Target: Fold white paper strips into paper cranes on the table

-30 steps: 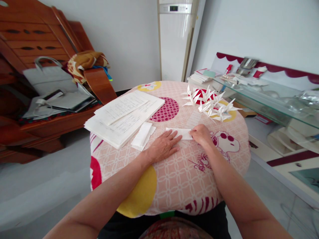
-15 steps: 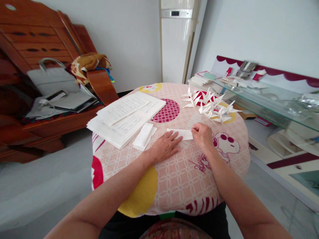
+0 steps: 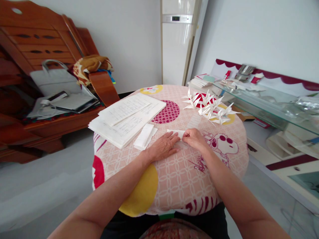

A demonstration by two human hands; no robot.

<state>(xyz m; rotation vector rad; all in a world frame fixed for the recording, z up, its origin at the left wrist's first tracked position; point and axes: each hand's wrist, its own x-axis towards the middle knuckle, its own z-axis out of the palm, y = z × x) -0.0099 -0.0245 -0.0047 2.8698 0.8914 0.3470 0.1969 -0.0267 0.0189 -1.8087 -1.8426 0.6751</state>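
A small white strip of folded paper [image 3: 173, 132] lies on the cloth-covered round table, partly hidden by my fingers. My left hand [image 3: 165, 146] rests flat, its fingers stretched out and their tips on the strip's near left part. With bent fingers pressed together, my right hand [image 3: 194, 138] pinches the strip at its right side, close beside the left fingertips. Left of my left hand are some folded paper pieces [image 3: 144, 135], and beyond them is a stack of written sheets [image 3: 124, 121]. Several white folded paper cranes [image 3: 209, 104] stand at the table's far right.
The patterned tablecloth [image 3: 179, 179] covers the round table. A glass shelf [image 3: 269, 103] with clutter stands close on the right. To the left is a wooden bench [image 3: 74, 116] holding a grey bag [image 3: 53, 78]. A tall white air conditioner [image 3: 176, 49] stands behind.
My right hand has moved left along the strip towards my left hand, and less of the paper shows. The left hand has hardly moved; the view has tilted slightly.
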